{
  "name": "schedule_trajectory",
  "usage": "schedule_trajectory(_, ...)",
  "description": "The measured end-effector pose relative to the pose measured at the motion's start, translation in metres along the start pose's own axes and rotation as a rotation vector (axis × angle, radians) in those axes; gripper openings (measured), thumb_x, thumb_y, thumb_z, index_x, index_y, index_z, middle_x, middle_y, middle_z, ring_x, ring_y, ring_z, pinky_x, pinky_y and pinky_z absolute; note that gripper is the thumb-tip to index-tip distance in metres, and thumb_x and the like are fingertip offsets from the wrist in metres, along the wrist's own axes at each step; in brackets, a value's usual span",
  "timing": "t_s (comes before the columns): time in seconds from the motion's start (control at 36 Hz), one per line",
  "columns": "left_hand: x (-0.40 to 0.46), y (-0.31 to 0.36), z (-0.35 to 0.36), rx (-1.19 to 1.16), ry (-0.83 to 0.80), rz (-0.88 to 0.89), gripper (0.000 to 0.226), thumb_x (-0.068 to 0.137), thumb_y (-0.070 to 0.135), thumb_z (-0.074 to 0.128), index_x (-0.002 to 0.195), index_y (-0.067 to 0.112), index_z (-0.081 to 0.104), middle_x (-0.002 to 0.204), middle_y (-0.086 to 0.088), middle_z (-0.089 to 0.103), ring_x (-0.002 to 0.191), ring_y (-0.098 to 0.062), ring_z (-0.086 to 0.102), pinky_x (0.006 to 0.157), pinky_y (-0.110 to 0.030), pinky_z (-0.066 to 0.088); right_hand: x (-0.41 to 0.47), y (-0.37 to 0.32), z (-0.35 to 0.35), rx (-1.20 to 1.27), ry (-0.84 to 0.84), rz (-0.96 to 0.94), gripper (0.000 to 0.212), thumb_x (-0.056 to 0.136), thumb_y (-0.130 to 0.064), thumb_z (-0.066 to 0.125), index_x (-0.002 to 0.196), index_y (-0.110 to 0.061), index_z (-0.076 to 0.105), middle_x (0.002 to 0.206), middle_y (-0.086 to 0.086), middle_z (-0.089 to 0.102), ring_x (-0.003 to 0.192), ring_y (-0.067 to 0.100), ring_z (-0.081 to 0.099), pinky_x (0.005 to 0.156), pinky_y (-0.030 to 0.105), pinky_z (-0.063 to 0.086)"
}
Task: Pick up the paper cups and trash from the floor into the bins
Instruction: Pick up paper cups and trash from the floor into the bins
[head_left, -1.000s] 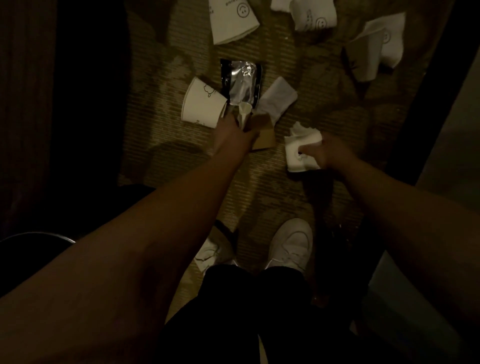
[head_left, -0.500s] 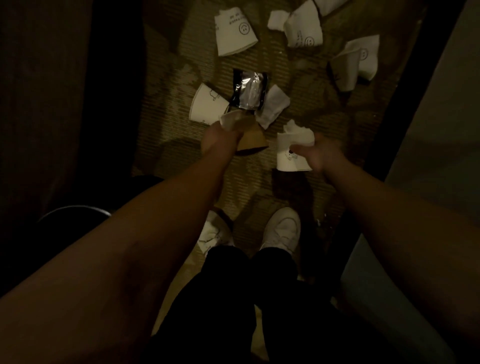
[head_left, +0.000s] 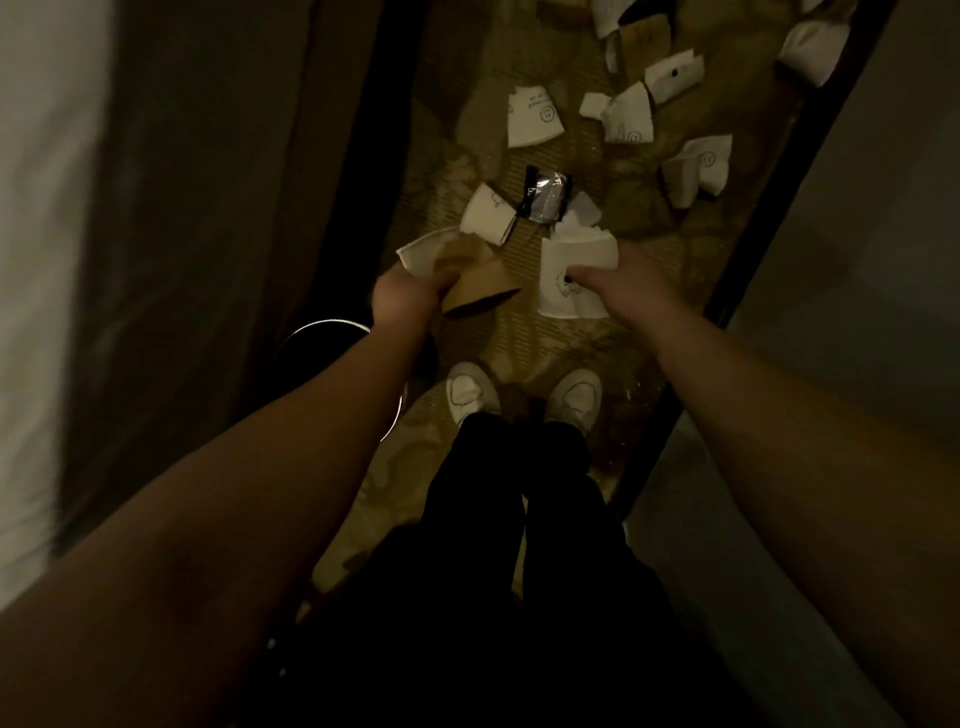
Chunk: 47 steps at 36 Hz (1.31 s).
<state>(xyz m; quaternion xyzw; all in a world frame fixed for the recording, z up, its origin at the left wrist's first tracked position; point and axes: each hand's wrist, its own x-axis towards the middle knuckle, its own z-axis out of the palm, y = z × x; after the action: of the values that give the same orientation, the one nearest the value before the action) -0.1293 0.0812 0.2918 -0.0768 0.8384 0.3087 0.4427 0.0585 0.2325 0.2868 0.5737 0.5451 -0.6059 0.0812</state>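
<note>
Paper cups (head_left: 532, 117) litter the floor. Left hand (head_left: 402, 296) grips a brown cup (head_left: 480, 288). Right hand (head_left: 618, 275) pinches a white cup (head_left: 563, 273).

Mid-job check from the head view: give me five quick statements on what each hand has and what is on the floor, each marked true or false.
1. The left hand holds brown and white cup pieces. True.
2. The right hand is empty. False: it grips a crumpled white paper cup.
3. A black and silver wrapper lies on the floor beyond the hands. True.
4. The floor ahead has been picked clean of cups. False: several white cups, such as one with a smiley print, lie there.
5. A round bin rim shows beside the left forearm. True.
</note>
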Motion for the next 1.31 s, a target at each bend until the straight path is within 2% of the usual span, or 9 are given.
schedule_trajectory(0.06, -0.021, 0.003, -0.02, -0.05, -0.007, 0.0, 0.043, 0.081, 0.024, 0.08, 0.12, 0.015, 0.066, 0.105, 0.001, 0.071, 0.093, -0.014, 0.068, 0.083, -0.031, 0.056, -0.017, -0.013, 0.005, 0.008, -0.02, -0.012, 0.042, 0.092, -0.022, 0.069, 0.131, -0.013, 0.057, 0.111, -0.006, 0.058, 0.089, 0.004, 0.054, 0.055, 0.005, 0.038)
schedule_trajectory(0.22, -0.073, 0.007, -0.076, -0.197, 0.021, -0.028, 0.032, 0.086, 0.016, 0.077, 0.115, 0.015, 0.065, 0.09, 0.008, 0.068, 0.078, -0.003, 0.065, 0.052, -0.012, 0.049, -0.065, -0.052, 0.028, 0.063, -0.06, -0.017, 0.051, 0.089, -0.027, 0.071, 0.135, -0.014, 0.054, 0.118, -0.003, 0.061, 0.098, 0.01, 0.058, 0.067, 0.02, 0.042)
schedule_trajectory(0.39, -0.105, -0.022, -0.129, -0.218, 0.117, -0.08, 0.04, 0.081, 0.027, 0.081, 0.117, 0.018, 0.065, 0.096, 0.008, 0.067, 0.096, -0.015, 0.066, 0.087, -0.034, 0.055, -0.104, -0.077, 0.056, 0.071, -0.126, -0.036, 0.046, 0.088, -0.023, 0.073, 0.131, -0.016, 0.059, 0.116, -0.001, 0.068, 0.095, 0.008, 0.065, 0.068, 0.022, 0.048)
schedule_trajectory(0.53, -0.128, -0.058, -0.164, -0.319, 0.16, -0.148, 0.036, 0.085, 0.026, 0.078, 0.117, 0.018, 0.063, 0.092, 0.009, 0.065, 0.086, -0.01, 0.064, 0.068, -0.022, 0.049, -0.132, -0.081, 0.086, -0.029, -0.164, -0.069, 0.049, 0.086, -0.032, 0.074, 0.131, -0.019, 0.058, 0.116, -0.003, 0.067, 0.103, 0.013, 0.063, 0.083, 0.032, 0.051)
schedule_trajectory(0.61, -0.135, -0.086, -0.184, -0.359, 0.186, -0.172, 0.036, 0.085, 0.025, 0.077, 0.118, 0.019, 0.064, 0.095, 0.009, 0.066, 0.091, -0.012, 0.066, 0.075, -0.025, 0.052, -0.146, -0.077, 0.11, -0.039, -0.173, -0.058, 0.051, 0.085, -0.032, 0.074, 0.131, -0.019, 0.057, 0.113, -0.004, 0.067, 0.102, 0.015, 0.064, 0.08, 0.032, 0.052)
schedule_trajectory(0.72, -0.125, -0.129, -0.205, -0.383, 0.204, -0.195, 0.036, 0.085, 0.025, 0.077, 0.119, 0.019, 0.064, 0.098, 0.006, 0.068, 0.089, -0.011, 0.066, 0.068, -0.023, 0.051, -0.159, -0.064, 0.15, -0.148, -0.195, -0.049, 0.049, 0.088, -0.03, 0.073, 0.131, -0.015, 0.054, 0.114, 0.0, 0.063, 0.102, 0.018, 0.061, 0.081, 0.032, 0.049)
schedule_trajectory(0.89, -0.085, -0.19, -0.22, -0.229, 0.181, -0.19, 0.028, 0.082, 0.034, 0.077, 0.106, 0.025, 0.067, 0.101, 0.003, 0.071, 0.094, -0.019, 0.068, 0.091, -0.043, 0.056, -0.164, -0.035, 0.215, -0.336, -0.204, -0.035, 0.052, 0.086, -0.031, 0.072, 0.13, -0.012, 0.052, 0.112, 0.001, 0.06, 0.1, 0.021, 0.06, 0.078, 0.031, 0.047)
schedule_trajectory(1.17, -0.019, -0.226, -0.228, 0.173, 0.079, -0.024, 0.04, 0.087, 0.037, 0.066, 0.119, 0.011, 0.065, 0.11, -0.006, 0.067, 0.101, -0.024, 0.064, 0.076, -0.029, 0.045, -0.145, -0.013, 0.299, -0.51, -0.143, -0.054, 0.05, 0.089, -0.027, 0.071, 0.13, -0.007, 0.051, 0.119, 0.007, 0.059, 0.102, 0.02, 0.055, 0.076, 0.028, 0.04)
schedule_trajectory(1.31, 0.009, -0.22, -0.226, 0.25, 0.023, 0.029, 0.049, 0.084, 0.049, 0.064, 0.122, 0.018, 0.063, 0.115, -0.005, 0.066, 0.106, -0.025, 0.063, 0.089, -0.036, 0.051, -0.129, -0.019, 0.322, -0.561, -0.104, -0.088, 0.056, 0.089, -0.031, 0.07, 0.135, -0.007, 0.048, 0.13, 0.011, 0.057, 0.117, 0.028, 0.055, 0.08, 0.029, 0.041)
